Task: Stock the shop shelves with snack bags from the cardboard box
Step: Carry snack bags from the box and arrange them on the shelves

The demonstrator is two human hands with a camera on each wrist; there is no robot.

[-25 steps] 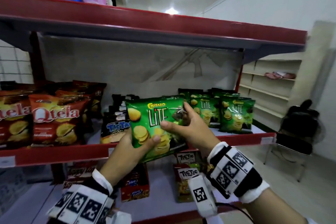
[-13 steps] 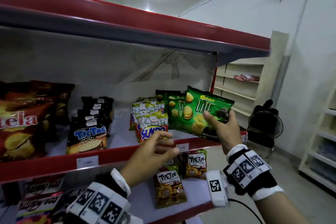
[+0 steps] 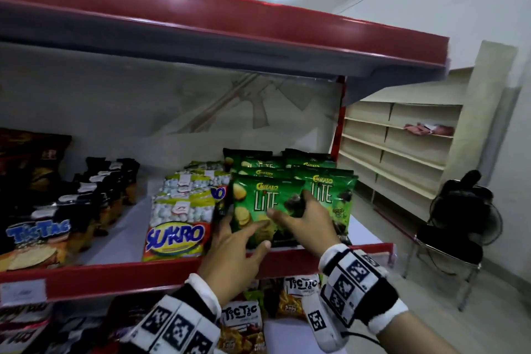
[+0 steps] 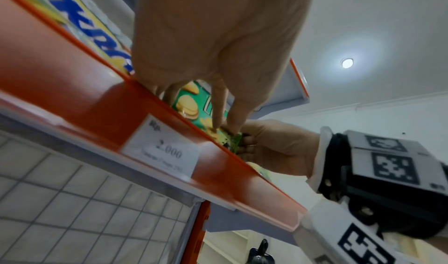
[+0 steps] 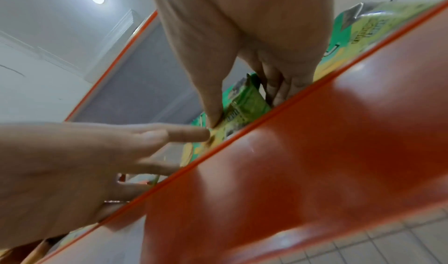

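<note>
The right hand (image 3: 304,224) grasps the front green Lite bag (image 3: 260,204) near its right edge: in the right wrist view the thumb lies on the printed face and the other fingers (image 5: 278,88) curl behind the bag. The left hand (image 3: 232,253) reaches in from the lower left with its fingers straight and spread, the fingertips (image 4: 215,122) pressing on the lower front of the same bag, not wrapped round it. Between the two hands the bag stands upright at the front edge of the middle shelf (image 3: 120,279), its bottom just behind the red lip. Directly behind and to the right of it stand more green Lite bags (image 3: 327,190) in rows. Just to its left, touching or nearly so, is a row of Sukro peanut bags (image 3: 175,236), and further left a row of black Tic Tac bags (image 3: 40,236). A white price label (image 4: 160,149) reading 2.000 sits on the shelf lip below the hands. On the shelf beneath, more Tic Tac packs (image 3: 242,325) lie in front.
</note>
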